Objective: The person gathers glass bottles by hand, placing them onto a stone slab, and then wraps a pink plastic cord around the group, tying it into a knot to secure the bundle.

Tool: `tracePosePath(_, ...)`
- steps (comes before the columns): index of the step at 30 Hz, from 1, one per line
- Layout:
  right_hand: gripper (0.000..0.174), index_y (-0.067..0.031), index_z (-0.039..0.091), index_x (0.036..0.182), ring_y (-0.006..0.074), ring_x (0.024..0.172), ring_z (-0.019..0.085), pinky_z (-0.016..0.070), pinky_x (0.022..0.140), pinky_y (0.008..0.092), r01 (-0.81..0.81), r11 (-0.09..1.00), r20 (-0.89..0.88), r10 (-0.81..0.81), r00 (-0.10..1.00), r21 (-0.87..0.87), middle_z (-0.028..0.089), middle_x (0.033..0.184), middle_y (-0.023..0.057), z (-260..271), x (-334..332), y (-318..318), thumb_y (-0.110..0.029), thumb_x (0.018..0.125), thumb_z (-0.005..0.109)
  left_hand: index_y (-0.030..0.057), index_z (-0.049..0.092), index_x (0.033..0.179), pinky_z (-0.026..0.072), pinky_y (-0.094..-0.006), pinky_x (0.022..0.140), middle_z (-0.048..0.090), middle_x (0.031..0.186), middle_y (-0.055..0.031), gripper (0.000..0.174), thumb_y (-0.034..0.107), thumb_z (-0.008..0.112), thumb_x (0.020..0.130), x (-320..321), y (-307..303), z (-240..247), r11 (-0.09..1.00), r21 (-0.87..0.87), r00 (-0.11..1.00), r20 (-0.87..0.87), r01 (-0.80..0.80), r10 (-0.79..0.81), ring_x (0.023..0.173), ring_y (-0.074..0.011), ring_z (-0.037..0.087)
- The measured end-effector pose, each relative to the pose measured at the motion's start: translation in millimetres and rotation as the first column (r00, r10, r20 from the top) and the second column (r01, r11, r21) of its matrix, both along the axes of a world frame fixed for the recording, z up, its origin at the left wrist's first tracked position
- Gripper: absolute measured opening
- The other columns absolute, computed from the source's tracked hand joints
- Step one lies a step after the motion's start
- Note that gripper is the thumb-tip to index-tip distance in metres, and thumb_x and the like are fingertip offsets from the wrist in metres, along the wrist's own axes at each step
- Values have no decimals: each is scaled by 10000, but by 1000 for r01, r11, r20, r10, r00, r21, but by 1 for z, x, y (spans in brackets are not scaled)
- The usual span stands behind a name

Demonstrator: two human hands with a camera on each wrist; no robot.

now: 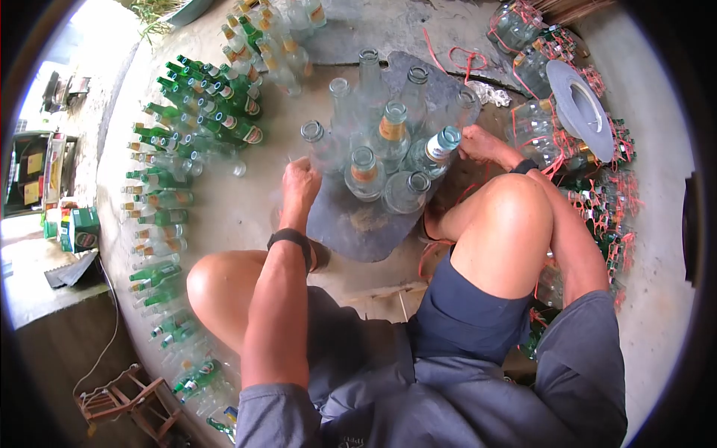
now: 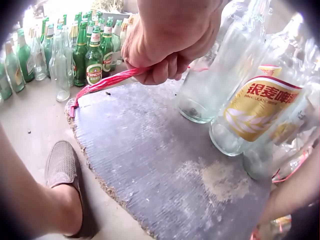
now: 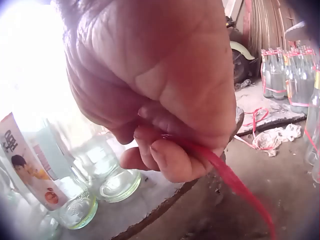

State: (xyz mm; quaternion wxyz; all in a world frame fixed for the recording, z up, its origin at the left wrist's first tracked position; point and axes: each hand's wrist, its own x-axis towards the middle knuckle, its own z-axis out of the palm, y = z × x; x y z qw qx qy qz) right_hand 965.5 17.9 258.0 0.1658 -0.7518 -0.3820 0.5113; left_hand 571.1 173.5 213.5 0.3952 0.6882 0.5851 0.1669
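Several clear glass bottles [image 1: 364, 179] stand in a cluster on a grey slab [image 1: 358, 239] between the person's knees. One bears a gold label [image 2: 262, 107] in the left wrist view. On the cluster's left side, the left hand [image 1: 300, 187] grips a red plastic strap [image 2: 112, 80], whose end hangs past the slab's edge. Across the bottles, the right hand [image 1: 485, 145] also holds red strap [image 3: 232, 180], with fingers curled round it and a tail trailing down. Near the right fingers stands a bottle with a white picture label [image 3: 35, 170]. Bottles hide the strap's middle.
Rows of green and clear bottles [image 1: 216, 97] stand on the floor to the left. Strapped bottle bundles [image 1: 530, 123] line the right, with a grey round hat-shaped thing [image 1: 579, 108] on top. Loose red strap [image 1: 469, 60] lies beyond the slab. A wooden stool [image 1: 127, 403] is at lower left.
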Motion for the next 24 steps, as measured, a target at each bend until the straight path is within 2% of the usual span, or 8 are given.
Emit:
tracePosePath(3,396,-92,666,889,76,487,424,315,433,270,-117,992,93,112,989,49,537,647,-21,25,-5,-15,-445,1022,547,3,711,909,522,-519,801,678,914,-299,256,238,611,919,-2,-8,2,998,50,995,-94,34,-29,920,-501,656)
tracePosePath(8,353,-75,666,1003,94,532,490,380,455,289,-372,918,144,391,909,-140,602,732,7,46,20,-29,-395,1031,522,52,744,934,534,-521,871,702,984,-273,230,222,590,912,0,-22,9,995,82,991,-125,60,-50,1004,-479,668)
tracePosePath(15,390,-11,679,1076,198,610,636,563,539,385,-418,821,226,525,821,-390,679,802,72,108,24,-26,-349,952,529,55,751,925,540,-514,867,728,931,-245,225,216,597,899,-7,-23,1,996,-67,990,-123,65,-73,988,-458,688)
tracePosePath(17,395,-11,681,1097,197,627,646,565,550,381,-417,805,221,537,814,-422,686,815,77,117,25,-22,-345,954,527,3,763,995,549,-348,575,727,672,-91,293,205,553,957,-10,-24,2,988,-92,985,-105,125,-134,561,-182,669)
tracePosePath(19,400,-10,684,1119,196,644,656,566,561,377,-407,793,217,541,812,-453,693,827,83,128,18,-21,-340,956,525,0,758,984,544,-329,543,723,667,-88,286,186,543,962,-9,-29,18,977,-183,986,-103,113,-133,544,-169,660)
tracePosePath(21,397,-9,693,1150,270,772,712,586,687,423,-502,723,269,663,699,-475,736,916,135,137,1,-15,-330,973,541,-3,753,973,538,-309,511,719,661,-86,280,168,532,966,-5,-34,25,957,-270,986,-98,103,-134,528,-156,651)
tracePosePath(22,397,-9,693,1150,270,772,712,586,687,423,-502,724,274,663,697,-474,736,916,135,138,-7,-14,-330,973,541,14,748,847,548,-329,518,713,642,-84,266,168,556,948,-5,-36,22,950,-302,993,-57,78,-99,523,-178,665)
tracePosePath(24,388,-6,700,1154,361,969,721,564,848,469,-527,647,410,760,504,-551,750,1052,190,129,-21,-14,-327,986,560,30,742,721,559,-348,525,707,622,-82,297,167,580,929,-5,-40,20,943,-329,998,-16,53,-62,517,-200,679)
